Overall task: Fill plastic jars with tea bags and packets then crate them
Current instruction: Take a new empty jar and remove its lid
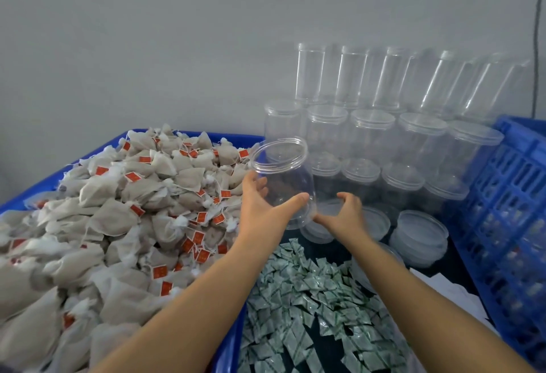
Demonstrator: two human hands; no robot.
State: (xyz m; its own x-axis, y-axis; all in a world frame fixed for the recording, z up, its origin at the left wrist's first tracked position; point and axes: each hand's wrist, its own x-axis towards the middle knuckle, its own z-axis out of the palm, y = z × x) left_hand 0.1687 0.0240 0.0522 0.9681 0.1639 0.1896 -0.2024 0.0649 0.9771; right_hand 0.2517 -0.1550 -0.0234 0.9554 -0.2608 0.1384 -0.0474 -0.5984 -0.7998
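Packets [307, 310], green and white, lie in a loose heap at the near centre, on a dark surface between the two forearms. To the left, a blue tub [227, 343] holds a high mound of tea bags [118, 225], off-white pouches with strings and red tags, running from the near left edge to the far rim. Further in, the left hand [260, 210] grips an open clear jar [283, 183] held above the surface and tilted, its mouth up and to the left; the thumb lies across the jar's near side and the fingers curl round the far left side. The right hand [345, 213] sits just right of the jar's base, fingers bent and loosely spread, fingertips at or close to the base; contact cannot be confirmed. Stacks of lids [419, 236] stand just beyond and to the right of that hand. A blue slatted crate [508, 210] occupies the right edge. Rows of empty jars [372, 136], some lidded, stand stacked in tiers against the far grey wall [147, 33].
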